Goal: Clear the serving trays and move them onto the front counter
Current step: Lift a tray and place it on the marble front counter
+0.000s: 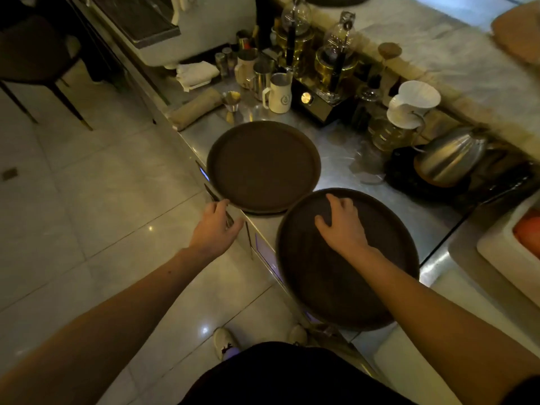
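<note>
Two round dark brown serving trays lie empty on the steel work counter [344, 159]. The far tray [263, 166] sits near the counter's left edge. The near tray [315, 282] overhangs that edge toward me. My left hand [216, 229] is at the far tray's near-left rim, fingers spread, holding nothing. My right hand [342, 222] rests palm down with spread fingers on the inside of the near tray. The raised marble front counter [455, 59] runs along the back right.
Behind the trays stand metal and white pitchers [277, 93], a jigger [231, 105], siphon brewers [336, 65], a white dripper on a glass server [409, 109] and a steel kettle [450, 157]. A white bin [508, 249] sits at right. Tiled floor lies to the left.
</note>
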